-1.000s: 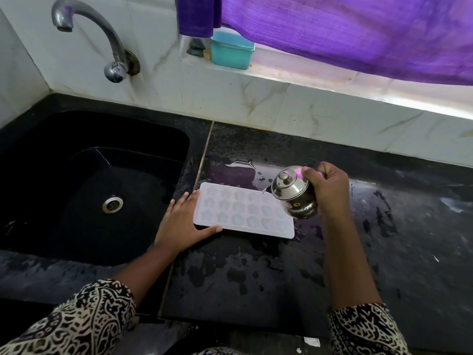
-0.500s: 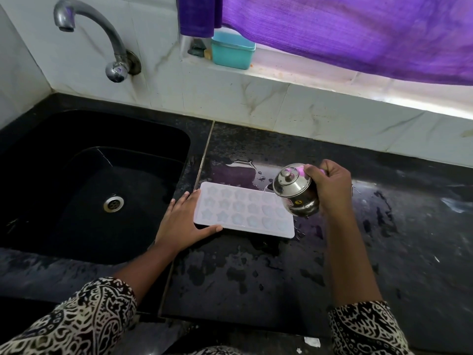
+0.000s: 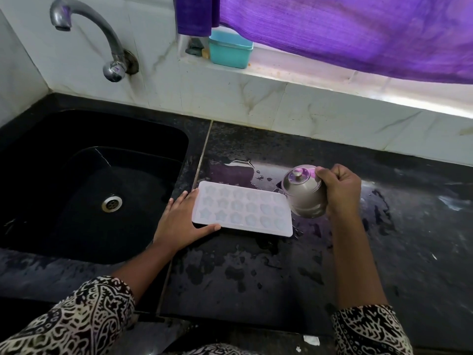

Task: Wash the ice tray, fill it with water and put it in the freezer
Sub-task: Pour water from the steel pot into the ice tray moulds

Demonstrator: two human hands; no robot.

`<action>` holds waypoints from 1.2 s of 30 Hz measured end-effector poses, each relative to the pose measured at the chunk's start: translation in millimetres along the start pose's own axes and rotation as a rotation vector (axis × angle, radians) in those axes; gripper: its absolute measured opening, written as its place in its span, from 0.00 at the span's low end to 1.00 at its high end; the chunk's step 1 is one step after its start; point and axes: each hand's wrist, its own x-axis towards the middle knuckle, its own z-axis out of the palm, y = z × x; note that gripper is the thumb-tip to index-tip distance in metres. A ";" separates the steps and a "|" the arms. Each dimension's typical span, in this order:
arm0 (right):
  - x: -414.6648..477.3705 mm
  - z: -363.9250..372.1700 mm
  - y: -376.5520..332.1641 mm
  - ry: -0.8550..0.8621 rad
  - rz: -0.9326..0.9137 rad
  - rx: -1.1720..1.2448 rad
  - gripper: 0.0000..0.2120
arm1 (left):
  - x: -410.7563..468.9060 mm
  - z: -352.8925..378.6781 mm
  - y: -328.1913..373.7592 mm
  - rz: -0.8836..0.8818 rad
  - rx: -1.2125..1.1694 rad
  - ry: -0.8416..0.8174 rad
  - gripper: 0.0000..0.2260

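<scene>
A white ice tray [image 3: 243, 208] with star-shaped cells lies flat on the black wet counter [image 3: 256, 272], just right of the sink. My left hand [image 3: 181, 224] rests flat against the tray's left end, thumb along its near edge. My right hand [image 3: 340, 190] grips a small lidded steel pot [image 3: 304, 194], tilted over the tray's right end. Whether water is flowing from the pot I cannot tell.
The black sink [image 3: 89, 185] with its drain lies to the left, the steel tap [image 3: 102, 39] above it. A puddle [image 3: 243, 167] lies behind the tray. A teal box [image 3: 230, 49] stands on the ledge under a purple curtain [image 3: 345, 29].
My right hand has lifted the steel pot slightly up and to the right, and the pot is less tilted. The tray and my left hand have stayed put.
</scene>
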 end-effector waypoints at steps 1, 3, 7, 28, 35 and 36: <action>-0.5 -1.2 1.1 0.000 -0.007 -0.028 0.17 | 0.2 0.4 -0.3 0.001 0.002 -0.002 0.53; -1.8 -2.7 2.4 -0.004 -0.026 -0.053 0.18 | 0.6 1.4 -1.1 0.001 0.002 -0.001 0.53; -3.8 -5.7 3.1 -0.026 -0.075 -0.109 0.18 | 0.6 1.1 -0.7 0.006 0.007 0.004 0.53; 0.8 -8.5 -5.5 -0.068 -0.100 -0.172 0.17 | 0.8 1.6 -1.2 0.005 -0.003 0.008 0.53; 0.9 -8.5 -8.4 -0.066 -0.124 -0.160 0.18 | 0.9 2.9 -2.2 0.004 -0.005 0.008 0.53; 0.7 -8.7 -8.6 -0.066 -0.127 -0.158 0.18 | 1.1 3.1 -2.4 0.005 -0.004 0.009 0.53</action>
